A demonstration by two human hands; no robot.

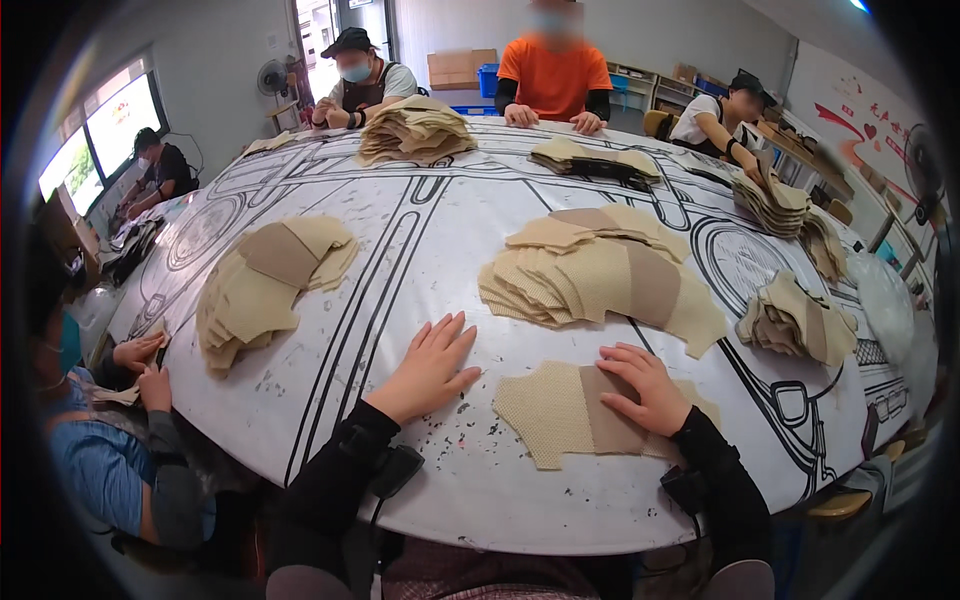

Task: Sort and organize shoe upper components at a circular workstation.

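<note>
A single cut fabric piece [545, 415], cream mesh with a brown band across its middle, lies flat on the table close in front of me. My right hand [645, 390] rests on its brown band and right part, fingers spread, covering some of it. To its left, my left hand [428, 368] lies flat on the bare white tabletop with fingers apart, touching no fabric. Just beyond my hands sits a fanned stack of the same cream and brown pieces [600, 275]. Black sleeves and wrist straps cover both my forearms.
The large white table [350, 200] carries black line drawings and dark specks. More fabric stacks lie at left [265, 285], far middle [415, 130], far right [775, 200] and right [800, 320]. Several people sit or stand around it; one [120, 440] works close on my left.
</note>
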